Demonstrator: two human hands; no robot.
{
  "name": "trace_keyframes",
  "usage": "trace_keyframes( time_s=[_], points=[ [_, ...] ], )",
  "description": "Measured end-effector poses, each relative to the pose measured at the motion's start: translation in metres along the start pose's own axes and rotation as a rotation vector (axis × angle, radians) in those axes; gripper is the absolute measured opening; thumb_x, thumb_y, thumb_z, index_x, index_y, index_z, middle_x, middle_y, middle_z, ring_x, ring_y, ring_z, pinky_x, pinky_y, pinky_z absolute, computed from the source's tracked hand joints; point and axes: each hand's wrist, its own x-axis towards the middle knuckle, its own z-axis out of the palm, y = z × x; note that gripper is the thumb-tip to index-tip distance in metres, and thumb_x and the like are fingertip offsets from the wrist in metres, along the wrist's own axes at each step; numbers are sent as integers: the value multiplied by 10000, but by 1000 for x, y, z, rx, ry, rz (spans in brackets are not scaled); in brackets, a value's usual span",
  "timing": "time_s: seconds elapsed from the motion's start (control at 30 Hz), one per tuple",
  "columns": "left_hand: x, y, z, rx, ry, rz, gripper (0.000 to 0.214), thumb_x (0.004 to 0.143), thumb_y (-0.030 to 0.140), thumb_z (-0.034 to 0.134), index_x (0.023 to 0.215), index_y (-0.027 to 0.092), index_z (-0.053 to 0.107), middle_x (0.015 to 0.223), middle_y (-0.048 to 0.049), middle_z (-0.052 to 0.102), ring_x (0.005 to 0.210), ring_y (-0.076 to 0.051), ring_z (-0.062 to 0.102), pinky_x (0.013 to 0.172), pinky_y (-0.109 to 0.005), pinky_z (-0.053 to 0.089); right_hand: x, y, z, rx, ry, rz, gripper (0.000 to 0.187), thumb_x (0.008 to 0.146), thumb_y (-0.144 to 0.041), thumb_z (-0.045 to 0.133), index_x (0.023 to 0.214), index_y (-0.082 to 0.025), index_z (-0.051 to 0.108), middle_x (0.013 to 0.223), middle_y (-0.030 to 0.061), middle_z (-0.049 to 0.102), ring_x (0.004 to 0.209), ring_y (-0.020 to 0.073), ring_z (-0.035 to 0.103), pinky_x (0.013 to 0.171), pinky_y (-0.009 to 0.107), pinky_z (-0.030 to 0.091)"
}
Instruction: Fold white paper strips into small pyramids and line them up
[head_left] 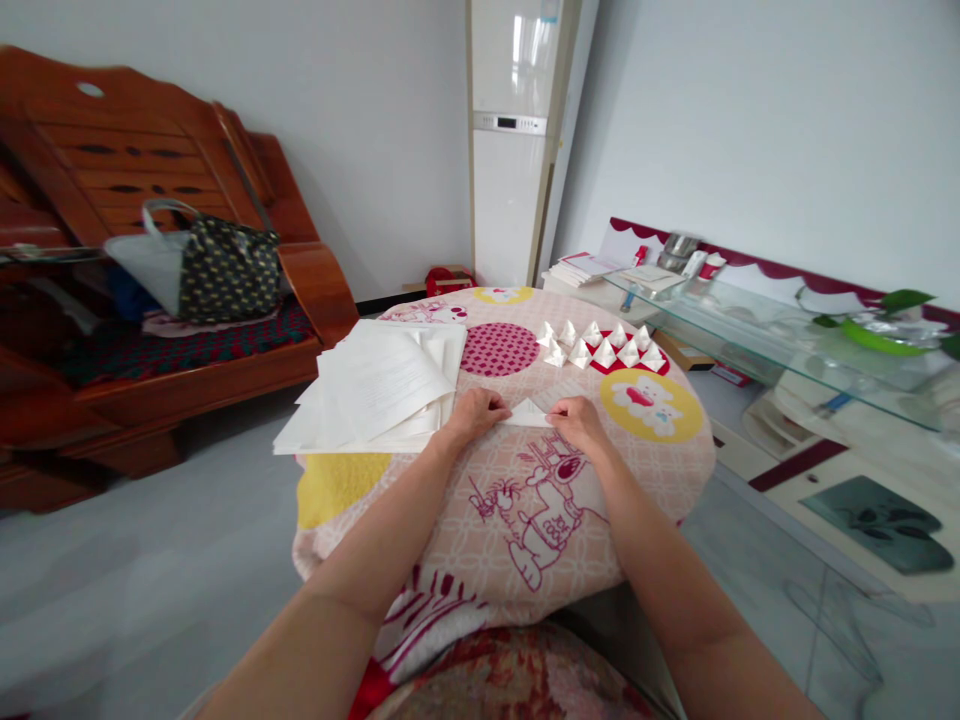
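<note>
A small piece of folded white paper (527, 413), with a low triangular peak in its middle, lies between my hands on the cloth-covered table. My left hand (478, 412) pinches its left end, the fingers closed. At the right end, my right hand (576, 420) grips the paper between thumb and fingers. Beyond it stand several small folded paper shapes (604, 354) in two rows, white and pointed at the top. To the left of my left hand, a loose stack of paper sheets (382, 385) is spread unevenly, the top sheet bearing faint print.
A pink patterned cloth (480, 520) covers the round table. On the right, a glass-topped stand (787, 340) holds papers, cups and a green dish. A wooden sofa (300, 290) with bags on it is at left. A tall white cabinet-like unit (510, 200) stands behind.
</note>
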Motion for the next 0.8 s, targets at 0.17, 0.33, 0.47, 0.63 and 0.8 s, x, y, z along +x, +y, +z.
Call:
trace_keyframes(
  time_s=[0.17,0.33,0.47,0.63,0.8],
  points=[
    [1,0,1,50,11,5,132,765,279,712,766,158,766,701,-26,720,651,-138,563,654,-255,421,2,0,2,-32,14,27,121,704,-158,705,590,-196,715,586,10,670,594,146,556,565,260,359],
    [2,-2,3,89,10,15,113,771,277,734,764,166,754,709,-26,717,665,-144,568,660,-254,422,4,1,3,-6,17,48,120,683,-132,707,582,-196,713,571,9,664,580,147,560,562,263,368],
    [2,-2,3,110,13,14,104,776,273,731,776,171,752,717,-27,719,685,-150,579,670,-252,432,5,1,2,6,-3,73,110,676,-131,721,589,-199,719,573,6,664,577,152,569,571,267,383],
    [1,-1,4,111,0,15,92,793,254,724,785,168,757,741,-37,724,701,-159,591,690,-262,437,5,-2,0,1,-36,101,125,695,-132,722,591,-201,728,585,29,667,583,170,581,584,286,392],
    [2,-1,4,119,-7,-2,89,802,241,714,804,166,761,750,-38,717,708,-162,596,694,-263,432,6,-4,-1,-7,-38,106,137,703,-127,726,587,-200,723,594,34,668,601,178,590,604,296,395]
  ],
)
